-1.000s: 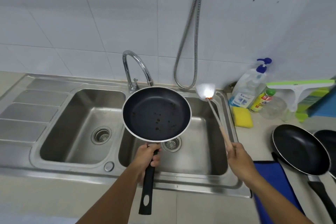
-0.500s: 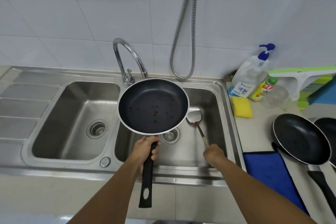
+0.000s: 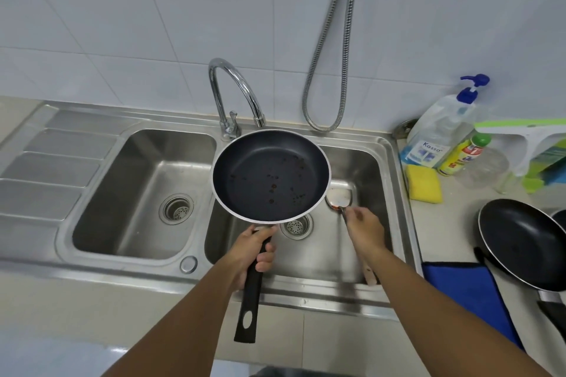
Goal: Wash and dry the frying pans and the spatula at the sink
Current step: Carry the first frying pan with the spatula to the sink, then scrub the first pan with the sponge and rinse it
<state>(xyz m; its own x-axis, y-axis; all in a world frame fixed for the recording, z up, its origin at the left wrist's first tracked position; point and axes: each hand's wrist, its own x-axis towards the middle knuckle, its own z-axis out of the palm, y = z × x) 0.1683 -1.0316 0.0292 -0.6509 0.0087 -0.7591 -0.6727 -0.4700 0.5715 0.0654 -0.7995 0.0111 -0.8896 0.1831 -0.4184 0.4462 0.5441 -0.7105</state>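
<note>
My left hand [image 3: 251,249] grips the black handle of a dark frying pan [image 3: 271,176] with a silver rim and burnt specks inside, held level over the right basin [image 3: 372,162]. The spatula [image 3: 338,197] lies in that basin, its metal head beside the pan's rim and its wooden handle end against the front wall. My right hand [image 3: 364,228] hovers over the spatula's shaft with curled fingertips at the metal. Whether they grip it is unclear. A second frying pan [image 3: 520,242] rests on the counter at the right, with the edge of a third behind it.
The chrome tap [image 3: 232,92] arches just behind the held pan. A metal hose [image 3: 327,70] hangs down the wall. A yellow sponge [image 3: 424,184], soap pump bottle [image 3: 438,128] and small detergent bottle [image 3: 465,156] stand at the right. A blue cloth [image 3: 468,291] lies near the counter's front.
My right hand lowered the spatula from the air into the right basin, then slid forward along it toward the head. The pan stayed in my left hand.
</note>
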